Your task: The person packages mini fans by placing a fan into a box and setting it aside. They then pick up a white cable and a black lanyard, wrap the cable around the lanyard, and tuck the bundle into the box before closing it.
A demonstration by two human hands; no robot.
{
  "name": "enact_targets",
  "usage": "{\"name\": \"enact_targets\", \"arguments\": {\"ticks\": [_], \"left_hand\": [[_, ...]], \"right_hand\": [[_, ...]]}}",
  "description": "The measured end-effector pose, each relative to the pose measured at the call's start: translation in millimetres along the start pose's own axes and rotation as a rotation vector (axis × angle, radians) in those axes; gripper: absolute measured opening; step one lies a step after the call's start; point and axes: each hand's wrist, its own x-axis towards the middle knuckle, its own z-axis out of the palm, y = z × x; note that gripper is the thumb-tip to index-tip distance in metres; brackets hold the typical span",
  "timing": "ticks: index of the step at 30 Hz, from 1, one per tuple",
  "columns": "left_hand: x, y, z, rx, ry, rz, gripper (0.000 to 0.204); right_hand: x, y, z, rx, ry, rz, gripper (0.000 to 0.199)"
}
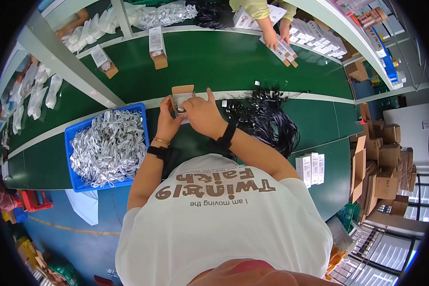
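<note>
My left hand [167, 117] and my right hand [201, 113] meet at the near edge of a green conveyor belt [214, 62]. Together they grip a small white box [181, 99] with a brown cardboard flap standing up at its far end. Both wrists wear black bands. A blue bin [76, 138] full of coiled white cables [107, 148] sits just left of my left hand. A loose heap of black cables [267, 119] lies just right of my right hand.
Small white boxes with brown flaps [156, 46] ride the belt. Another person's hands [277, 33] handle boxes at the far side. Upright white boxes [311, 168] stand at my right. Bagged white items [38, 90] lie far left; stacked cartons [386, 167] on the right.
</note>
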Motion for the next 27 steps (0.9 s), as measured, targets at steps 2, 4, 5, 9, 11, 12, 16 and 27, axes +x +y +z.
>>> {"name": "enact_targets", "arguments": {"ticks": [2, 4, 5, 9, 11, 12, 16, 27], "left_hand": [[0, -5, 1, -0.026, 0.048, 0.047, 0.078], [-4, -5, 2, -0.031, 0.082, 0.06, 0.078], [0, -2, 1, 0.033, 0.055, 0.068, 0.077], [0, 23, 1, 0.135, 0.059, 0.064, 0.074], [-5, 44, 0, 0.058, 0.133, 0.05, 0.073], [-6, 54, -2, 0.064, 0.149, 0.05, 0.073], [-21, 75, 2, 0.362, 0.244, 0.322, 0.073], [-29, 48, 8, 0.273, -0.057, 0.151, 0.072]], "right_hand": [[3, -6, -18, -0.047, -0.127, -0.012, 0.03], [-2, -9, -23, -0.061, -0.196, -0.032, 0.023], [-1, -8, -25, -0.081, -0.172, -0.024, 0.023], [-2, 6, -25, 0.053, 0.045, -0.069, 0.028], [-10, 13, -34, 0.227, 0.206, -0.125, 0.034], [-18, 14, -47, 0.563, 0.359, -0.054, 0.042], [-35, 26, 3, 1.313, 0.054, 0.26, 0.06], [-70, 38, 30, 1.515, -0.481, 0.378, 0.082]]}}
